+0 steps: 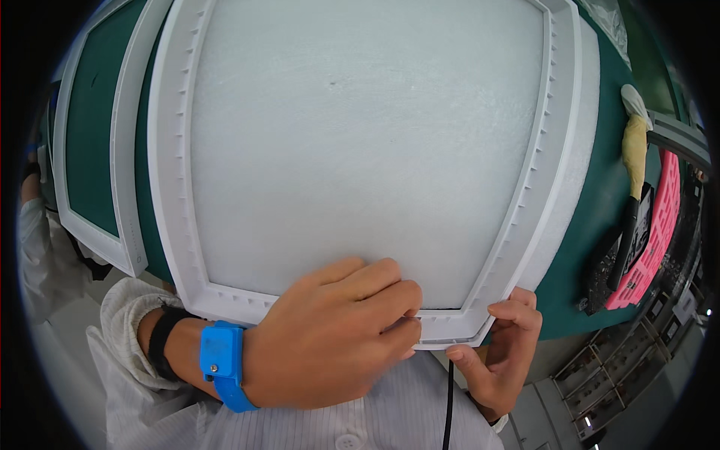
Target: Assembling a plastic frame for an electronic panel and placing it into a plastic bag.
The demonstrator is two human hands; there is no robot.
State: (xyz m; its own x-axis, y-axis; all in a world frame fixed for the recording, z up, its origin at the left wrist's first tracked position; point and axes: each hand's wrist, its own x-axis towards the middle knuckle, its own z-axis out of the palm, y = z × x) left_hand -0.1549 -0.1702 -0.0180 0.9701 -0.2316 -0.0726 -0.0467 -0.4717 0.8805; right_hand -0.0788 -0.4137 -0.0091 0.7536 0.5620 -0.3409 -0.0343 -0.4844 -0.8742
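Note:
A large white plastic frame (pixel 562 142) with small ribs along its inner edge lies before me on a pale, translucent foam sheet (pixel 367 150). My left hand (pixel 337 330) rests over the near bar of the frame, its fingers curled and closed; whatever is between the fingertips is hidden. A blue wrist strap (pixel 222 360) is on that wrist. At the frame's near right corner, my right hand (pixel 506 345) grips the edge, thumb below and fingers at the side. Between the hands, a thin black cable (pixel 449 409) hangs down from near the edge.
Another white frame (pixel 124 150) lies at the left on the green table mat (pixel 585 202). At the right are a tool with a yellow wrapped handle (pixel 634 150) and a pink perforated tray (pixel 652 247). Another person's sleeve (pixel 37 240) shows at the far left.

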